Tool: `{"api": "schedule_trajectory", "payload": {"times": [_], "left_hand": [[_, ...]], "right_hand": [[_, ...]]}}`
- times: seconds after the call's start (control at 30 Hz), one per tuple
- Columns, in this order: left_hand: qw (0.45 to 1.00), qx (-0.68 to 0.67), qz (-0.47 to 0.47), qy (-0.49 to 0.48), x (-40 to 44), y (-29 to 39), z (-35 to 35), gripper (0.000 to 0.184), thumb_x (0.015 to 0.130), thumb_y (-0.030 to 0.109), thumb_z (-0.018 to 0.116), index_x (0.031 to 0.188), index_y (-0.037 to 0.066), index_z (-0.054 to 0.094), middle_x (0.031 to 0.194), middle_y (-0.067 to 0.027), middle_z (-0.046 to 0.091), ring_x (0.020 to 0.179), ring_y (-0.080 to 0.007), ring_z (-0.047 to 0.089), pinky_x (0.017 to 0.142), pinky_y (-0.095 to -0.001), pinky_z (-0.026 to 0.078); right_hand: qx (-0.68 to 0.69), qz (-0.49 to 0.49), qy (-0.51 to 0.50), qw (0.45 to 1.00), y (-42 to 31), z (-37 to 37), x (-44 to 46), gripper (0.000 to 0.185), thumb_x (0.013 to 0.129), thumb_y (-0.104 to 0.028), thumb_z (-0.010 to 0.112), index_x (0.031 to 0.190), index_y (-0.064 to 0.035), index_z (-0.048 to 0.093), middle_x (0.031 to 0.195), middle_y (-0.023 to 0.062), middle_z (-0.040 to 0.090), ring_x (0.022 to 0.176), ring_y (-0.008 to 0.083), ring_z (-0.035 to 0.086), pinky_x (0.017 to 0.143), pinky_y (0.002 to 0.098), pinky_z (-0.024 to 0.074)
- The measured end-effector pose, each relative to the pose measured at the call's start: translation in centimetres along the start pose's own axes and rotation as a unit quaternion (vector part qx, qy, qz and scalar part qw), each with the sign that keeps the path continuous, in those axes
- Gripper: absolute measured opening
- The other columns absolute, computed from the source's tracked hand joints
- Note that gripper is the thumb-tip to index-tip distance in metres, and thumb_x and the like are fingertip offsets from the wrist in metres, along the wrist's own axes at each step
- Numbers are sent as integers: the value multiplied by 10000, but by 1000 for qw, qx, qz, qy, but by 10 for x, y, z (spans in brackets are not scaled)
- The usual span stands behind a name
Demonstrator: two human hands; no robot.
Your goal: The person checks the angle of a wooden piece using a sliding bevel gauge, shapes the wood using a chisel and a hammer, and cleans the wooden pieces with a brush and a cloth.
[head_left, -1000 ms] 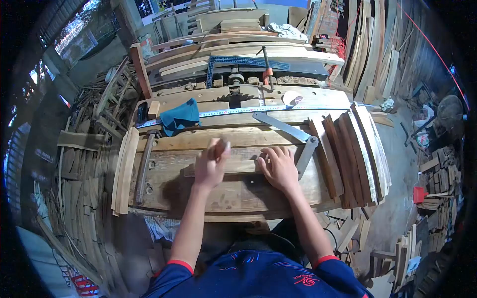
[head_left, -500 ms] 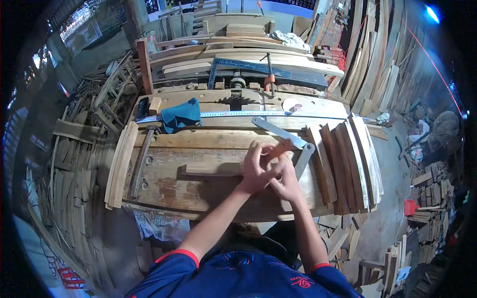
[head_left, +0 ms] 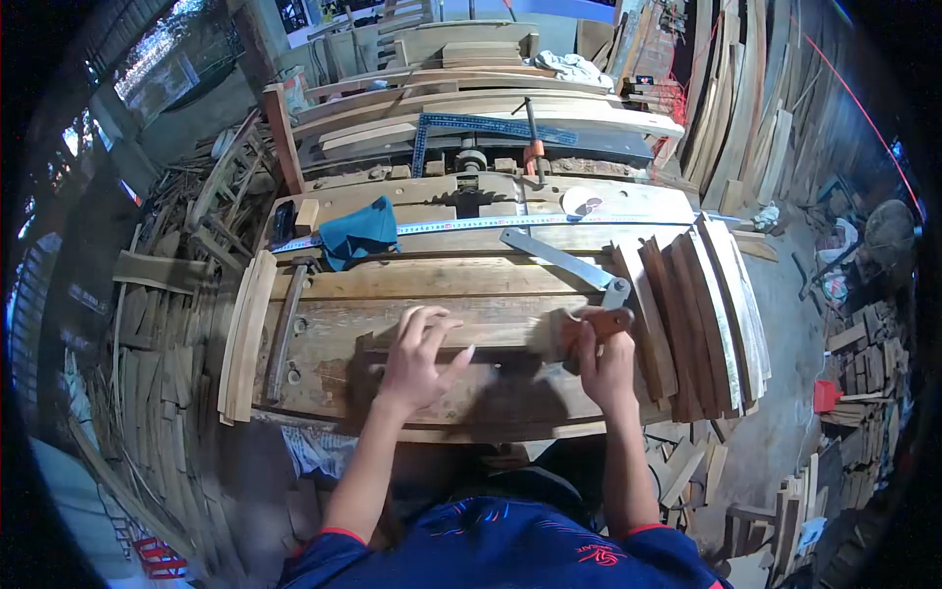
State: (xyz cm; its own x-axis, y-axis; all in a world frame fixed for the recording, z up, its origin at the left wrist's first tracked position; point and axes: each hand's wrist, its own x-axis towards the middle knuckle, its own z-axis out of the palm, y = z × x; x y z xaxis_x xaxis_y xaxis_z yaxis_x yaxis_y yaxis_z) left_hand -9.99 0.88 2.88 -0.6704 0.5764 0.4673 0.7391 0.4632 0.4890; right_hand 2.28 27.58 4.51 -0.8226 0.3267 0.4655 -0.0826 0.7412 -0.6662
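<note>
My right hand (head_left: 610, 368) grips a brown wooden-handled tool (head_left: 615, 322) with a small hole near the handle's end. Motion smears the tool's pale left end, so its kind is unclear. Fingers apart and holding nothing, my left hand (head_left: 417, 363) hovers over the near side of the workbench (head_left: 329, 319). Between the hands lies a narrow wooden board (head_left: 481, 337), partly covered by the left fingers and the blur. A metal sliding bevel or hinged bar (head_left: 559, 259) rests just beyond the right hand, its pivot close to the tool.
Wooden strips (head_left: 692, 319) stand in a row on the right, with more strips (head_left: 248, 334) at the left edge. Farther back are a tape measure (head_left: 461, 224), a teal cloth (head_left: 358, 232), a blue square (head_left: 496, 126) and a clamp (head_left: 533, 147). A metal bar (head_left: 286, 334) lies left.
My hands were together around the wooden-handled tool and have come apart. The left hand moved left and opened; the right carried the tool right and toward me.
</note>
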Motion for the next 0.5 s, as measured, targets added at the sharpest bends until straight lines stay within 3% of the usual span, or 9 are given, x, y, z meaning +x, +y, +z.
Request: {"api": "schedule_trajectory", "payload": {"times": [0.13,0.23,0.27,0.33,0.37,0.43,0.5], "left_hand": [[1000,2,-24,-7,-16,-2,-1,390,852,296,788,1168,80,712,1233,-119,647,1171,-330,574,1026,-443,485],[998,48,11,-46,-18,-6,5,378,855,227,785,1205,96,726,1275,-54,672,1169,-307,578,1009,-432,500],[997,50,14,-58,-15,-7,2,437,815,136,787,1247,115,727,1277,-16,695,1141,-300,593,973,-417,525],[997,40,26,-63,-14,-19,4,460,781,106,789,1237,111,734,1266,-39,701,1113,-307,600,953,-405,536],[997,36,33,-65,-15,-28,7,472,764,91,791,1232,110,737,1261,-51,704,1099,-311,604,942,-399,542],[996,48,43,-64,-14,-35,7,428,742,79,787,1168,99,763,1204,-55,733,1022,-298,639,908,-376,556],[995,5,18,-100,-9,-20,-6,365,776,124,803,1140,104,781,1157,-52,753,992,-284,656,893,-373,559]], "right_hand": [[-24,-64,-3,998,-19,17,-11,92,957,-3,606,1048,-8,597,1050,179,706,842,372,715,736,433,566],[-19,-73,-39,996,-33,48,-26,167,926,-19,673,1074,-12,596,1058,189,701,898,368,717,705,413,574],[37,-82,-50,995,-35,60,-29,189,921,-12,680,1087,-16,589,1075,187,705,911,370,720,725,413,581],[165,-58,-98,980,-57,70,-34,240,915,24,669,1123,-26,560,1163,183,709,955,379,725,772,401,595],[183,-67,-124,973,-59,77,-39,342,906,-38,677,1231,-32,571,1273,187,674,1068,389,697,887,449,583],[165,-123,-148,967,-44,80,-44,323,927,-15,653,1241,-25,578,1297,160,674,1093,341,701,904,403,579],[267,-17,-160,950,-33,62,-45,327,916,67,610,1232,-16,595,1264,149,688,1101,266,700,910,354,564]]}}
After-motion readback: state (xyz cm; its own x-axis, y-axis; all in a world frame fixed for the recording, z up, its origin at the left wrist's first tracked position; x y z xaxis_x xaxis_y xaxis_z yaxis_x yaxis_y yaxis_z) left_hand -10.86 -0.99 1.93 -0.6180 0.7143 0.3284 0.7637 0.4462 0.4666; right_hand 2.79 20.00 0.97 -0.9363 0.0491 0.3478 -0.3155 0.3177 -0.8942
